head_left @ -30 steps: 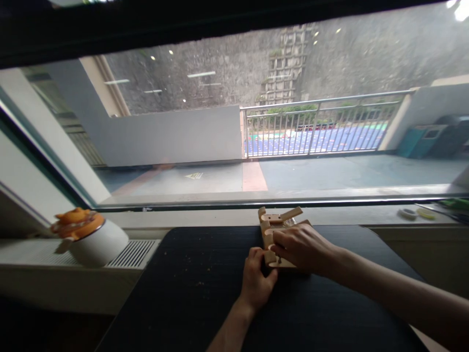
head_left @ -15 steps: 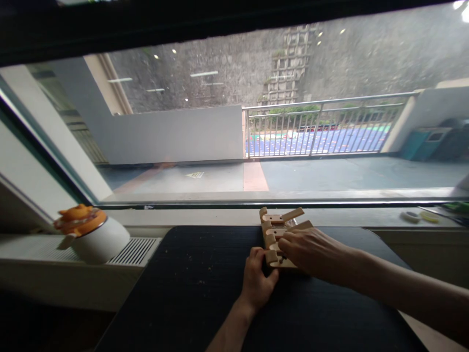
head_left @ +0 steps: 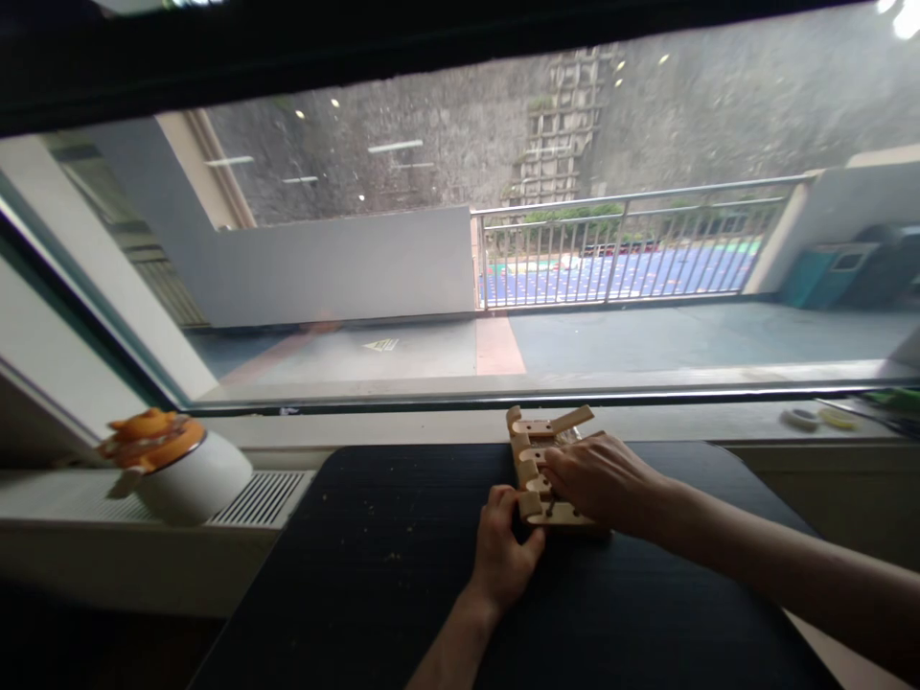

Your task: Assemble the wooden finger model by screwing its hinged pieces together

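A light wooden piece (head_left: 528, 479) with rounded end blocks, cross strips and dark holes lies on the dark tabletop. One flat wooden slat (head_left: 573, 419) sticks up at a slant from its far end. My left hand (head_left: 503, 544) is closed on the near left corner, fingers along the side and thumb toward the near edge. Over the middle of the wooden piece, my right hand (head_left: 600, 484) is closed, with its bent fingertips down among the strips. Whatever those fingers pinch is hidden under them. A near strip with a dark hole shows just below the right hand.
The black table (head_left: 388, 575) has small crumbs on its left part. A white pot with an orange lid (head_left: 179, 474) stands on the vented ledge at left. Two tape rolls (head_left: 801, 419) lie on the windowsill at right. The window (head_left: 359, 278) rises behind the table.
My right hand has shifted slightly away from me over the wooden piece, uncovering more of the near strip and covering the second slanted slat. My left hand keeps its hold.
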The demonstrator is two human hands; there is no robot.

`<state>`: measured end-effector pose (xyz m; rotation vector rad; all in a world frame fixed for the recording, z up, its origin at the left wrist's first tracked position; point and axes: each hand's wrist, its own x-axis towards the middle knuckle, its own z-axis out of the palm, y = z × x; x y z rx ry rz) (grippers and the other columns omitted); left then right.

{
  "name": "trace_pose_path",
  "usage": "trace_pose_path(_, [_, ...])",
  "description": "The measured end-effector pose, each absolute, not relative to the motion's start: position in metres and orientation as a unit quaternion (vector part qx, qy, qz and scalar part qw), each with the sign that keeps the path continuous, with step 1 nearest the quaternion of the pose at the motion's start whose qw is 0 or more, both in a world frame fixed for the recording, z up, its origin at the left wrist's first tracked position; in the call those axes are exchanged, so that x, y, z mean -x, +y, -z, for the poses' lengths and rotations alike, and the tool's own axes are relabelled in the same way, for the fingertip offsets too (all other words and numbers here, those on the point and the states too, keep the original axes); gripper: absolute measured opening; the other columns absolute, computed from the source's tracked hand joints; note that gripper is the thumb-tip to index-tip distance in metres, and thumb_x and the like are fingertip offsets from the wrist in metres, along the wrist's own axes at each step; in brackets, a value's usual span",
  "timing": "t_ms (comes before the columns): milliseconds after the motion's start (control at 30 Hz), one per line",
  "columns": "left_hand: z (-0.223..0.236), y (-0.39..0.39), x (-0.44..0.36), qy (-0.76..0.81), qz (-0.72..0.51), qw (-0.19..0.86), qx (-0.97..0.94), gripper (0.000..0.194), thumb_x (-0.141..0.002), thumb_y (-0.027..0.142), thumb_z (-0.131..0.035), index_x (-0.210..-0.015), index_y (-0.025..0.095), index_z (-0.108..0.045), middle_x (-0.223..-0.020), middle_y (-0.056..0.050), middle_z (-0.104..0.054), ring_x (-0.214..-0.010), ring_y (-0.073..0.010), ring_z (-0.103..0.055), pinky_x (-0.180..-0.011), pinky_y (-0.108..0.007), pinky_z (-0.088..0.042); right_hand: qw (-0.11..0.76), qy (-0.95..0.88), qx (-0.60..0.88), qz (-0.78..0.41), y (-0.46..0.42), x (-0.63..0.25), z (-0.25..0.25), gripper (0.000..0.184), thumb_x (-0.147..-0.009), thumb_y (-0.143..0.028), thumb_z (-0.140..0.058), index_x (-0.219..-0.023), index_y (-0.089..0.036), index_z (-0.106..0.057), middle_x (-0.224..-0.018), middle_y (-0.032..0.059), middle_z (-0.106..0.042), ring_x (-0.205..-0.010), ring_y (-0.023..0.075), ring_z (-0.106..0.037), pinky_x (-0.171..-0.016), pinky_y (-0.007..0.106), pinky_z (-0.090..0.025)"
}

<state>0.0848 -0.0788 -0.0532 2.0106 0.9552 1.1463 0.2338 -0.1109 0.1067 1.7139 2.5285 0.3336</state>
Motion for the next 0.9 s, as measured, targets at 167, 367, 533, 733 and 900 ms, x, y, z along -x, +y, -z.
trace_pose_path(167, [0.054, -0.078, -0.086, 0.363, -0.437, 0.312, -0.762, 0.025, -0.071, 0.01, -0.062, -0.094, 0.019, -0.056, -0.1, -0.004, -0.054, -0.092, -0.0203, -0.055, -0.086, -0.034, -0.047, 0.038, 0.828, -0.554, -0.075, -0.119, -0.234, -0.12, 0.013, -0.084, -0.012, -0.049, -0.09, -0.017, -0.06, -0.08, 0.0069, -0.069, -0.071, 0.0225, -0.067, -0.055, 0.028, -0.039])
trace_pose_path(367, [0.053, -0.078, -0.085, 0.365, -0.434, 0.313, -0.762, 0.027, -0.071, 0.011, -0.062, -0.095, 0.02, -0.057, -0.1, -0.004, -0.054, -0.091, -0.0198, -0.056, -0.085, -0.033, -0.047, 0.037, 0.868, -0.495, -0.032, -0.122, -0.236, -0.125, 0.015, -0.08, -0.006, -0.052, -0.088, -0.015, -0.06, -0.091, 0.0091, -0.068, -0.073, 0.0194, -0.065, -0.059, 0.028, -0.041])
trace_pose_path(533, [0.055, -0.078, -0.085, 0.364, -0.435, 0.311, -0.763, 0.027, -0.071, 0.011, -0.062, -0.096, 0.02, -0.057, -0.101, -0.004, -0.054, -0.091, -0.0197, -0.056, -0.085, -0.034, -0.047, 0.026, 0.873, -0.48, -0.081, -0.119, -0.239, -0.108, 0.011, -0.082, -0.007, -0.053, -0.081, -0.014, -0.062, -0.081, 0.008, -0.068, -0.065, 0.0172, -0.063, -0.057, 0.028, -0.04])
trace_pose_path(733, [0.055, -0.079, -0.085, 0.361, -0.432, 0.315, -0.764, 0.027, -0.071, 0.01, -0.062, -0.095, 0.02, -0.056, -0.101, -0.004, -0.054, -0.093, -0.0203, -0.055, -0.086, -0.034, -0.046, 0.043, 0.837, -0.537, -0.097, -0.118, -0.233, -0.104, 0.013, -0.088, -0.015, -0.05, -0.082, -0.013, -0.062, -0.073, 0.0098, -0.068, -0.063, 0.021, -0.065, -0.05, 0.027, -0.037])
trace_pose_path(900, [0.055, -0.078, -0.085, 0.361, -0.437, 0.314, -0.762, 0.029, -0.07, 0.009, -0.061, -0.096, 0.02, -0.056, -0.101, -0.004, -0.054, -0.094, -0.0204, -0.055, -0.087, -0.035, -0.046, 0.035, 0.826, -0.555, -0.088, -0.12, -0.229, -0.115, 0.013, -0.086, -0.014, -0.049, -0.082, -0.015, -0.062, -0.076, 0.0081, -0.07, -0.067, 0.0227, -0.067, -0.055, 0.028, -0.04])
